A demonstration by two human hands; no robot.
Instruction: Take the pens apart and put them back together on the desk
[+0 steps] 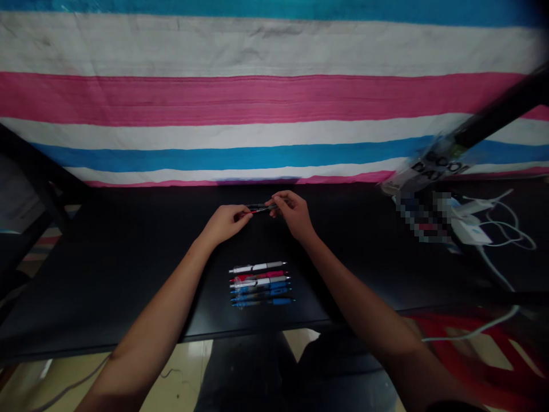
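Black table [128,274], striped cloth [257,97] behind far edge. Left hand [225,222] and right hand [291,213] each pinch one pen [258,209]; pen row [261,284] near front edge.

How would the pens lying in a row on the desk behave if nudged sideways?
The pens look slim and round, so they would probably roll. They look light and stiff, likely sliding easily on the smooth dark desk. Lying side by side, one pushed would likely knock its neighbours.

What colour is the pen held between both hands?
The pen looks black with a red part near the left hand, seen in the head view.
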